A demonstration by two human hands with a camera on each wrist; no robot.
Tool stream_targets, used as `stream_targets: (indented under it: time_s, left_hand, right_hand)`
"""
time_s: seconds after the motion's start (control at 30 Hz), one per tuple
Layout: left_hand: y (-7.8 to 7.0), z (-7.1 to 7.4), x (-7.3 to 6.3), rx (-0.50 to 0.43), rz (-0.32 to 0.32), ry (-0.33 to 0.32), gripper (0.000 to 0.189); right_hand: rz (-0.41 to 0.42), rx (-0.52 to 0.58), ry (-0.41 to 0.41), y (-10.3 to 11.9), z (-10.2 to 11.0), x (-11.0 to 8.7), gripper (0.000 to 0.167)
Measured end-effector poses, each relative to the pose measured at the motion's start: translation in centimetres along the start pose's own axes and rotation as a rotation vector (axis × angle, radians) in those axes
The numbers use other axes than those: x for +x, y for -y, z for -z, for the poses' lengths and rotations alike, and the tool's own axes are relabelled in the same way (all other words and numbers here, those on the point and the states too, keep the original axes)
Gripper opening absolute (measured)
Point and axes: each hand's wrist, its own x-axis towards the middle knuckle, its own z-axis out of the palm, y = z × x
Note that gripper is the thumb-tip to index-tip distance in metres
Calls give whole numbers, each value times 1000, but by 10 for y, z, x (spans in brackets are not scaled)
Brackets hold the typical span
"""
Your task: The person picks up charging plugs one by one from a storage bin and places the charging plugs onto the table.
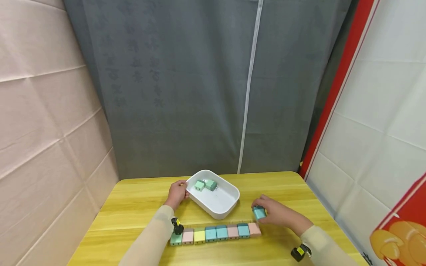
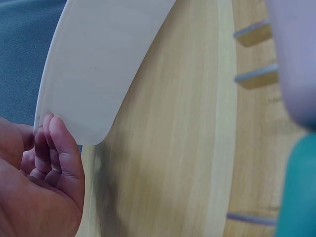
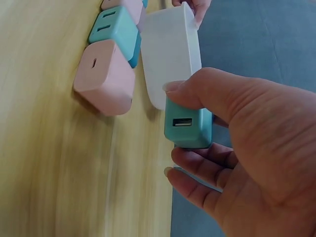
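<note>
My right hand (image 1: pixel 277 211) pinches a blue charger plug (image 1: pixel 259 213) between thumb and fingers, just above the right end of a row of chargers. In the right wrist view, the USB port of that charger (image 3: pixel 187 129) faces the camera. My left hand (image 1: pixel 177 193) grips the left rim of a white plastic tub (image 1: pixel 222 202), which is tilted. Two green chargers (image 1: pixel 199 185) lie at the far end inside it. The row begins with a green charger (image 1: pixel 176 239) at left and ends with a pink charger (image 1: pixel 254 229) at right.
Between the row's ends stand pink, yellow and blue chargers, such as the yellow charger (image 1: pixel 199 236), their prongs pointing away from me. All stand on a yellow wood-grain table (image 1: pixel 133 214). A grey curtain (image 1: pixel 183 111) hangs behind its far edge.
</note>
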Motion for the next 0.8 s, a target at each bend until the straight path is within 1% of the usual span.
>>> stream_targets:
  time_s: [0.17, 0.4, 0.5, 0.67, 0.8]
  left_hand:
    - [1, 0, 0, 1, -6, 3, 36]
    - [1, 1, -3, 7, -8, -1, 36]
    - [0, 0, -3, 9, -8, -4, 37]
    - [-1, -1, -3, 11, -9, -5, 37]
    - [-1, -1, -3, 12, -6, -7, 37]
  right_hand:
    - [-10, -5, 3, -3, 1, -6, 42]
    - [-52, -21, 16, -5, -3, -9, 40]
    - [-79, -22, 28, -6, -6, -9, 39]
    - [-151, -16, 65, -6, -12, -9, 39]
    - [-185, -20, 97, -6, -17, -10, 39]
